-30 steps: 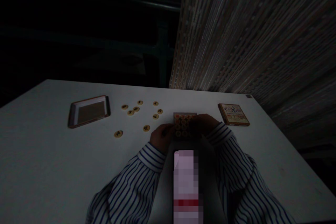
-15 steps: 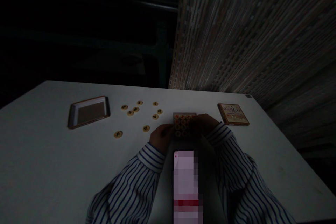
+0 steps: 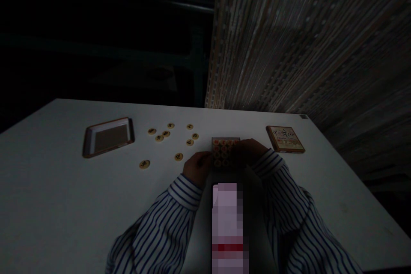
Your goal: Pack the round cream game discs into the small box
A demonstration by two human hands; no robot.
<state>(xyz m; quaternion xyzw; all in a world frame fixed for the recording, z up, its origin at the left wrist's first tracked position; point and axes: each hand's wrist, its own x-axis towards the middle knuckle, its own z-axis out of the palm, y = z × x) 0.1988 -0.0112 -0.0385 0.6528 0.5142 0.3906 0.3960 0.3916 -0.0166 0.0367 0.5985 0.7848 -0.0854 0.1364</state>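
A small box of round game pieces (image 3: 222, 150) stands on the white table (image 3: 58, 197) in front of me. My left hand (image 3: 197, 168) rests against the box's left side, fingers curled. On the right side my right hand (image 3: 248, 153) covers part of the box. In the dim light I cannot see whether either hand holds a piece. Several pale round pieces (image 3: 166, 133) with dark marks lie scattered to the left of the box. Both my sleeves are striped.
An open tray-like box half (image 3: 108, 136) lies at the left. A printed lid or booklet (image 3: 285, 139) lies at the right near the table's far corner. A tall ribbed wall (image 3: 305, 43) rises behind the table. A blurred vertical object (image 3: 227, 227) sits between my forearms.
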